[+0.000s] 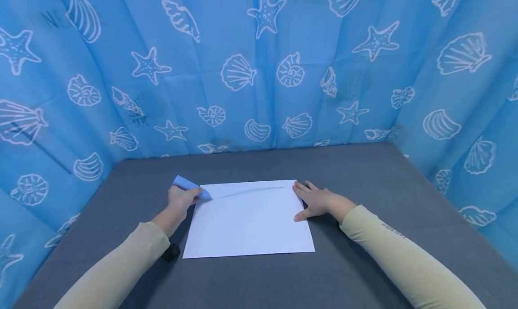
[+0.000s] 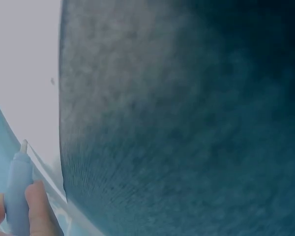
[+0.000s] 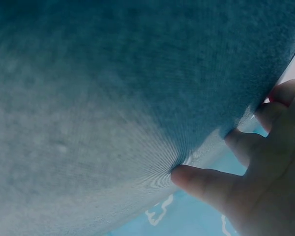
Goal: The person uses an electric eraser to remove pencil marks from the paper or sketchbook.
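Note:
A white sheet of paper [image 1: 248, 228] lies on the grey cloth. My left hand [image 1: 179, 201] pinches a thick light blue marker [image 1: 188, 185] at the paper's upper left corner. Its narrow tip points right and down and sits over the paper; whether it touches is unclear. From near the tip, a faint blue-grey streak [image 1: 247, 192] runs right across the upper paper. In the left wrist view, thumb and finger hold the marker [image 2: 19, 189] from both sides. My right hand [image 1: 317, 200] rests with spread fingers on the paper's right edge, partly on the cloth.
The grey cloth-covered table [image 1: 259, 282] extends all round the sheet. Blue curtains [image 1: 259, 97] with white shells and starfish enclose the back and sides. A small black object [image 1: 171, 253] shows beneath my left forearm.

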`<action>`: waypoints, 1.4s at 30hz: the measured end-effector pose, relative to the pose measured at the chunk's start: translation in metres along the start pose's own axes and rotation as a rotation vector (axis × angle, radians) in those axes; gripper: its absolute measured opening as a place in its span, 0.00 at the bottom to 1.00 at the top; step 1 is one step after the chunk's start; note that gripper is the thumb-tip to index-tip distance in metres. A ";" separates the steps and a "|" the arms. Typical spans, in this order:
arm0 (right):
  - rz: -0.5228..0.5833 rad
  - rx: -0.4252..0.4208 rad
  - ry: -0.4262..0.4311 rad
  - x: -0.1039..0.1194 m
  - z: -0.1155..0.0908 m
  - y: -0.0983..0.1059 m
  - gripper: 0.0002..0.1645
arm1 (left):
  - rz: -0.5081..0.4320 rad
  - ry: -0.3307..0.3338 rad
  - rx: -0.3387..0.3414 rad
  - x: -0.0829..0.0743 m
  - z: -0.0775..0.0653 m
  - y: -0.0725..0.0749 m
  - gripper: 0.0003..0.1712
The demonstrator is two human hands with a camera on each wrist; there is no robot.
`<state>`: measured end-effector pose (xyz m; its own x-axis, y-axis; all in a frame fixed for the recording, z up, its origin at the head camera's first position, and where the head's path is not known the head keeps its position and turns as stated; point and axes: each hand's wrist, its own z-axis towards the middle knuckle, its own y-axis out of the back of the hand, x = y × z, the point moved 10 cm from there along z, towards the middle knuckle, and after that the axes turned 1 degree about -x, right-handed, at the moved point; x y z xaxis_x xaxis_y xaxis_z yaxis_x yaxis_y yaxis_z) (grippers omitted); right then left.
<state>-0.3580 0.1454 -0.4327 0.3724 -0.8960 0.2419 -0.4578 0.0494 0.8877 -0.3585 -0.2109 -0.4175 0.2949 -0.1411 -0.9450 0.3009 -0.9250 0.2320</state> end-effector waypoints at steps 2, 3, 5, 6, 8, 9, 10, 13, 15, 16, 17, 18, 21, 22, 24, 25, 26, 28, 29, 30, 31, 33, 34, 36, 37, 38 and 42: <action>0.002 0.000 0.006 0.000 0.000 -0.001 0.65 | 0.023 0.008 0.007 0.001 -0.001 0.000 0.42; 0.003 -0.002 0.006 0.000 0.000 0.000 0.65 | 0.032 0.011 0.011 0.002 -0.001 -0.001 0.42; -0.001 -0.003 0.000 -0.001 0.000 0.000 0.65 | 0.045 0.012 0.014 0.002 -0.001 -0.001 0.41; -0.004 -0.004 -0.003 -0.001 0.000 0.000 0.65 | 0.042 0.008 0.014 0.002 -0.001 -0.001 0.41; 0.000 -0.008 -0.003 0.000 -0.001 0.001 0.65 | 0.032 0.001 0.007 0.000 -0.001 -0.002 0.41; 0.004 -0.009 -0.002 0.001 -0.001 0.001 0.65 | 0.032 0.001 0.003 0.000 -0.001 -0.001 0.41; 0.004 -0.007 -0.003 0.001 -0.001 0.001 0.65 | 0.034 0.001 0.001 0.000 -0.001 -0.001 0.41; 0.008 -0.004 -0.002 0.002 -0.001 0.000 0.65 | 0.052 0.011 0.014 0.001 -0.003 -0.003 0.41; 0.001 -0.002 -0.012 0.001 -0.001 -0.001 0.65 | 0.063 0.014 0.024 0.002 -0.003 -0.003 0.41; -0.004 -0.002 -0.018 0.000 -0.001 -0.001 0.65 | 0.058 0.012 0.026 0.002 -0.003 -0.003 0.41; -0.004 -0.004 -0.022 -0.001 -0.001 -0.001 0.65 | 0.050 0.010 0.023 0.002 -0.003 -0.002 0.42; -0.005 -0.007 -0.025 -0.002 -0.001 -0.001 0.65 | 0.035 0.006 0.018 0.002 -0.003 -0.001 0.42; 0.000 -0.015 -0.024 -0.002 -0.001 0.000 0.64 | 0.015 -0.001 0.001 0.001 -0.001 0.001 0.42; -0.001 -0.015 -0.024 -0.002 -0.001 0.000 0.64 | 0.017 0.001 0.002 0.001 -0.001 0.001 0.42; -0.004 -0.016 -0.025 -0.003 -0.001 0.000 0.65 | 0.031 0.003 0.009 0.001 -0.001 -0.001 0.42; -0.003 -0.015 -0.026 -0.003 -0.001 0.000 0.65 | 0.038 0.003 0.010 0.001 0.000 -0.002 0.42; -0.003 -0.016 -0.026 -0.003 -0.001 -0.001 0.65 | 0.040 0.001 0.011 0.001 0.000 -0.003 0.41; -0.002 -0.017 -0.024 -0.004 0.000 -0.001 0.65 | 0.044 -0.004 0.004 0.000 0.001 -0.003 0.40; -0.002 -0.018 -0.020 -0.004 0.000 -0.001 0.65 | 0.051 -0.004 -0.001 0.000 0.002 -0.003 0.39; 0.001 -0.020 -0.016 -0.003 0.000 -0.002 0.65 | 0.058 -0.003 -0.005 0.000 0.002 -0.003 0.38; 0.004 -0.023 -0.011 -0.003 0.000 -0.002 0.65 | 0.069 -0.002 -0.007 0.000 0.002 -0.003 0.37; 0.007 -0.025 -0.008 -0.003 0.001 -0.002 0.65 | 0.094 0.001 -0.006 0.000 0.002 -0.003 0.37; 0.006 -0.026 -0.008 -0.003 0.001 -0.002 0.65 | 0.102 0.000 -0.002 0.000 0.002 -0.003 0.37; 0.003 -0.027 -0.009 -0.003 0.001 -0.002 0.65 | 0.104 0.001 -0.005 0.000 0.002 -0.002 0.38; 0.004 -0.027 -0.010 -0.004 0.002 -0.001 0.65 | 0.103 0.000 -0.006 0.000 0.002 -0.002 0.39; 0.003 -0.026 -0.012 -0.004 0.002 -0.001 0.65 | 0.101 0.000 -0.008 0.000 0.002 -0.001 0.39; 0.005 -0.024 -0.017 -0.004 0.002 -0.001 0.65 | 0.072 0.008 -0.005 0.001 0.003 0.001 0.40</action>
<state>-0.3603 0.1480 -0.4350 0.3566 -0.9030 0.2395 -0.4399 0.0638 0.8958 -0.3604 -0.2127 -0.4190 0.3230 -0.2049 -0.9240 0.2832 -0.9106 0.3009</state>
